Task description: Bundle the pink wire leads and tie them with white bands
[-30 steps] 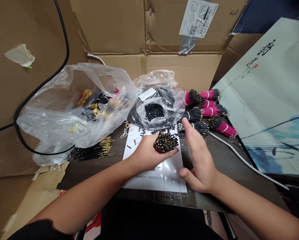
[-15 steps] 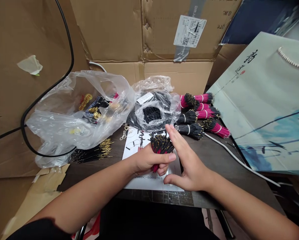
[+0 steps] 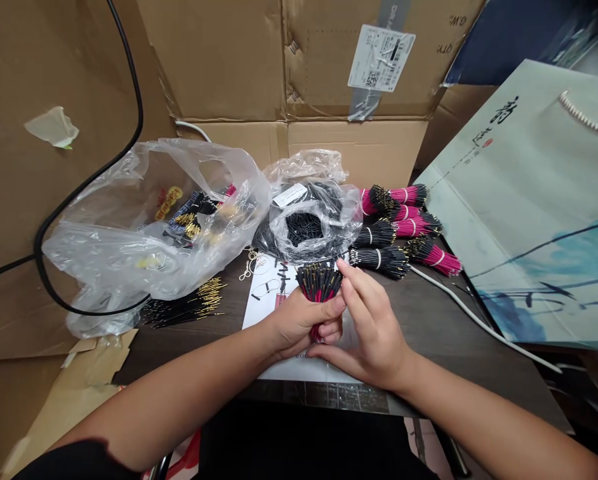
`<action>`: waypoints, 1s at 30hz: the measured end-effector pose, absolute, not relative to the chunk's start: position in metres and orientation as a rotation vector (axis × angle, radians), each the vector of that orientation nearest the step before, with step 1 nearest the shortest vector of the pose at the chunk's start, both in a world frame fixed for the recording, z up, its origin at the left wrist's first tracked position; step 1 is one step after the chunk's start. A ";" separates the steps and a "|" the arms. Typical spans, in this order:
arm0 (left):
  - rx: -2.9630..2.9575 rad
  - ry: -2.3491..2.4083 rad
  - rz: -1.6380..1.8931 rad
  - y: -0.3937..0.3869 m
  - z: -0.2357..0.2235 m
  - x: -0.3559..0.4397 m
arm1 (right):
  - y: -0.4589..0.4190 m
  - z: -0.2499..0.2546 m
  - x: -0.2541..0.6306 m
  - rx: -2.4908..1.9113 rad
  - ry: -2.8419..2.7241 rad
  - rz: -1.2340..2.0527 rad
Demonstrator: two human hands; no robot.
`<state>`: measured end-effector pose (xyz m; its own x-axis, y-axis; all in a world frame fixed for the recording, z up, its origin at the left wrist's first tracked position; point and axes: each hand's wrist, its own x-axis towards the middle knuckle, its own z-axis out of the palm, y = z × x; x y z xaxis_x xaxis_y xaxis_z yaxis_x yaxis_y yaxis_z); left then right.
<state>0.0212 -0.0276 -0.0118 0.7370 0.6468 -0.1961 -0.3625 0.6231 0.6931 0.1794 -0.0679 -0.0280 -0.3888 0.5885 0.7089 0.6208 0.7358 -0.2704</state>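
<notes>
My left hand is closed around a bundle of thin pinkish-red wires. Their upper ends carry black sleeves and gold tips, and they point up and away from me. Against the right side of that bundle lies my right hand, cupped, with its fingertips near the black ends and its thumb stretched out below my left hand. Under both hands is a white printed sheet, on which several short black sleeves lie scattered. Just beyond stands an open clear bag of black sleeves.
Tied bundles of pink wires and black wires lie at the right. A plastic bag and loose black wires are at the left. A white cable, a paper bag and cardboard surround the table.
My right hand has moved left and its fingers have curled in against the wire bundle. The bundle in my left hand has tipped more upright and shifted slightly left.
</notes>
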 end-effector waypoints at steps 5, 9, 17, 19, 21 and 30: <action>0.653 0.526 0.628 -0.029 -0.010 0.024 | -0.064 -0.031 0.181 -0.919 -2.074 -0.017; 0.639 0.532 0.651 -0.029 -0.010 0.025 | -0.062 -0.032 0.184 -0.901 -2.113 0.020; 0.762 0.663 0.613 -0.032 -0.013 0.026 | -0.062 -0.029 0.183 -0.873 -2.145 0.003; 0.807 0.678 0.601 -0.033 -0.013 0.026 | -0.063 -0.028 0.184 -0.853 -2.141 0.009; 0.840 0.702 0.589 -0.033 -0.013 0.025 | -0.062 -0.028 0.186 -0.841 -2.118 0.017; 0.934 0.756 0.563 -0.035 -0.014 0.023 | -0.063 -0.028 0.190 -0.828 -2.043 0.008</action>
<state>0.0233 -0.0349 -0.0141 0.6173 0.7161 -0.3258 -0.1077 0.4872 0.8666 0.1899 -0.0628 -0.0278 -0.3677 0.5571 0.7446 0.5510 0.7755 -0.3082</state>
